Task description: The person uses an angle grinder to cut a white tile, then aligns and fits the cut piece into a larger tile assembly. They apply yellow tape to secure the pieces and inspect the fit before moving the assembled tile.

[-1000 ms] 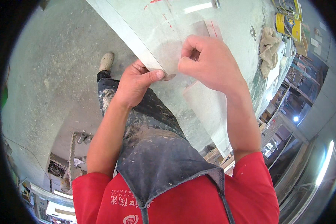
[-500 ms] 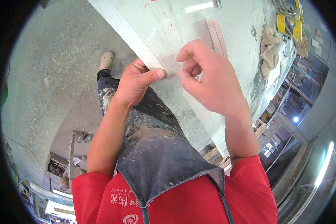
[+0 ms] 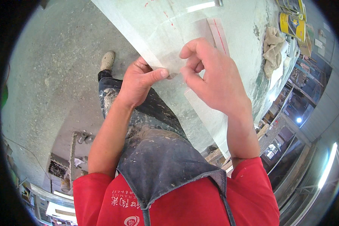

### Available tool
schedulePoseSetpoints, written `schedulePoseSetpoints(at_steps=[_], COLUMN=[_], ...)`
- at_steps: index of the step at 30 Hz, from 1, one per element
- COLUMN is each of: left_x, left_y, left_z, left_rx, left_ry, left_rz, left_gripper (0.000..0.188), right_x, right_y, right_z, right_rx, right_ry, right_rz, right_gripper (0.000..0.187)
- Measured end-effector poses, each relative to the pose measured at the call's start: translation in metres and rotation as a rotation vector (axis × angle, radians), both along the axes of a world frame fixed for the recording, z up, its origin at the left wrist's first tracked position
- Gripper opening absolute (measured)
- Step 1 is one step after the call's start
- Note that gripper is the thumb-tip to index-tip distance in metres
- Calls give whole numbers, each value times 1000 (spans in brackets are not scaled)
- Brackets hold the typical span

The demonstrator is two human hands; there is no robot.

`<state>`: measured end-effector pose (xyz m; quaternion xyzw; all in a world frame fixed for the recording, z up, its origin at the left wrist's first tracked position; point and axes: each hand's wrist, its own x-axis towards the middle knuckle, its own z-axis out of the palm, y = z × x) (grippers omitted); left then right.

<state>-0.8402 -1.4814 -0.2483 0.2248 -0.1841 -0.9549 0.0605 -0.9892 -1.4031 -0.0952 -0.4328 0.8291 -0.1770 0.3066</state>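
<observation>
At the near left corner of the pale glossy tabletop (image 3: 199, 26), my left hand (image 3: 141, 83) grips the near end of a thin whitish strip (image 3: 133, 35). Its thumb presses on top and its fingers curl below the edge. The strip runs away along the table's left edge; its material is hard to tell. My right hand (image 3: 214, 75) hovers just to the right, fingers bent, with a gap between thumb and forefinger and nothing visible held. Behind it lies a pale strip marked with a red line (image 3: 219, 35). Another pale strip (image 3: 207, 116) extends below my right wrist.
A crumpled beige cloth (image 3: 273, 51) lies on the table's right side, with yellow cans (image 3: 292, 26) beyond it. My dark stained apron (image 3: 158, 150) is close below my hands. Gritty concrete floor (image 3: 67, 64) spreads to the left.
The whitish strip by my left hand has tipped or settled, so its bright face blends more with the tabletop. Both hands have shifted only slightly.
</observation>
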Motion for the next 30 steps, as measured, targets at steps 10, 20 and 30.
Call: schedulePoseSetpoints(at_steps=[10,20,30], left_x=[-5,-13,-27], left_y=[-2,17,45], left_z=[12,32,36], left_rx=[-113,-344,-450], left_ry=[-65,-325,-488], left_rz=[23,123,112], left_gripper=[59,74,71], right_x=[-14,-11,-10], right_y=[6,2,7], right_z=[-9,-16,-7], right_rx=[-36,68,136], right_ry=[-65,23,256], right_rz=[-9,-79,-163], right_gripper=[21,19,21])
